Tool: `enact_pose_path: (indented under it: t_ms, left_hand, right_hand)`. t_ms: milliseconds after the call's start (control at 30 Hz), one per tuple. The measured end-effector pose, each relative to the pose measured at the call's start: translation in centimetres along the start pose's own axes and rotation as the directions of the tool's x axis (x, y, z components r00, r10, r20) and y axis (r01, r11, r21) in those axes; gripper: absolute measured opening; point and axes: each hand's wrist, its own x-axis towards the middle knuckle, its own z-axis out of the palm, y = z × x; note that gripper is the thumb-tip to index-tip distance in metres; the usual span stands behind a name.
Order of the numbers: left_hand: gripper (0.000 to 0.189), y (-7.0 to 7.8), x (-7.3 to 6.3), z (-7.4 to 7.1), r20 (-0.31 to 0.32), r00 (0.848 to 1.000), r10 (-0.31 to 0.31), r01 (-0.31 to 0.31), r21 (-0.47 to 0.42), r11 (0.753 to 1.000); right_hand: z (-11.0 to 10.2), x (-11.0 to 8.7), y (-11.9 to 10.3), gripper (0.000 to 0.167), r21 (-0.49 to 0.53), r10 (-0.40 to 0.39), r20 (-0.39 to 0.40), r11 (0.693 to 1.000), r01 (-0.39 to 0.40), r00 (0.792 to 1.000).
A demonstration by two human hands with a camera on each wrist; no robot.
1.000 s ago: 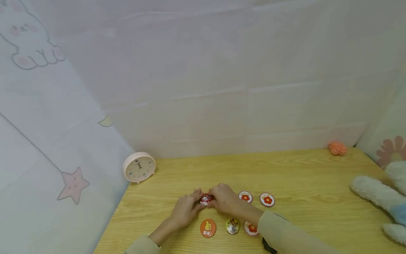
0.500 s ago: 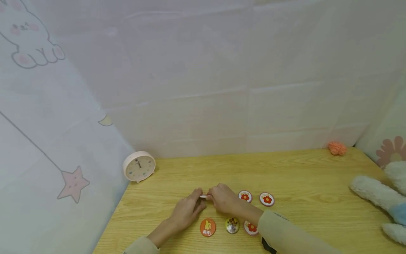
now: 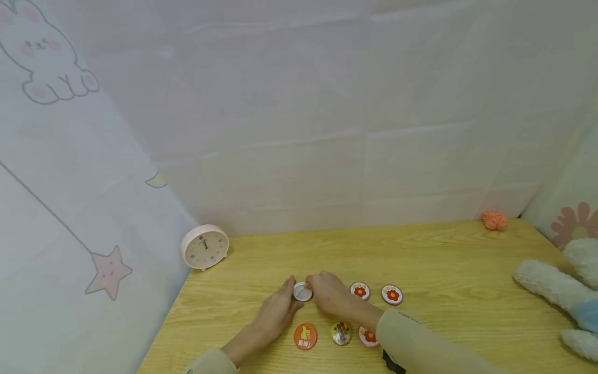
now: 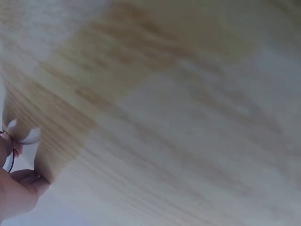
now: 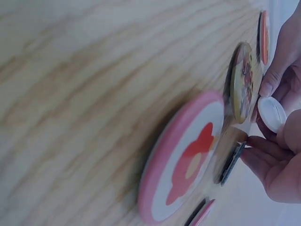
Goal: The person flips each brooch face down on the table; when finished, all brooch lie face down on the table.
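A round pin badge [image 3: 303, 294] is between my hands above the table, its plain silvery back turned up. My right hand [image 3: 333, 297] pinches its right edge. From the other side, my left hand [image 3: 274, 313] holds the left edge between fingers and thumb. In the right wrist view the badge back [image 5: 272, 114] looks white, and my left thumb [image 5: 267, 88] meets its rim. Closest to the hands lie an orange thumbs-up badge [image 3: 305, 336], a yellow-rimmed badge [image 3: 341, 333] and a red-flower badge [image 3: 360, 291]. The left wrist view mostly shows wood grain.
Two more flower badges lie on the table [image 3: 434, 265], one farther right [image 3: 392, 294] and one nearer [image 3: 367, 337], partly behind my right sleeve. A pink clock [image 3: 205, 247] stands at the back left. A coral pompom-like thing [image 3: 494, 220] and a plush toy [image 3: 546, 285] are at right.
The badge between my hands has flipped: its red printed face showed first, then its edge, and now its silvery back. Both hands have stayed in nearly the same place.
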Motion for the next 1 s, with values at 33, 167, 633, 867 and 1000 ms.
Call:
enact_pose_path:
  t_ms: [33,167,633,867,1000]
  left_hand:
    - [0.061,0.1,0.0,0.0,0.008,1.0,-0.007,0.007,0.004,1.0]
    - [0.061,0.2,0.2,0.0,0.049,0.999,-0.02,0.019,0.01,1.0]
    - [0.058,-0.1,0.8,-0.2,0.094,0.995,0.022,-0.028,0.062,0.998]
    - [0.053,-0.2,0.7,-0.3,0.14,0.989,0.043,-0.06,0.12,0.991]
    - [0.052,-0.2,0.6,-0.4,0.144,0.988,0.058,-0.08,0.148,0.986]
  right_hand:
    - [0.1,0.0,0.0,0.024,-0.005,-0.002,-0.006,1.0,0.001,1.0]
    - [0.0,-0.1,0.3,0.024,-0.01,-0.022,-0.004,1.0,0.022,1.0]
    - [-0.3,-0.5,1.1,0.048,-0.342,-0.202,0.13,0.91,0.236,0.971]
    - [0.2,-0.7,0.9,0.055,-0.454,-0.206,0.217,0.844,0.285,0.954]
    - [0.2,-0.9,0.7,0.054,-0.469,-0.193,0.243,0.834,0.29,0.951]
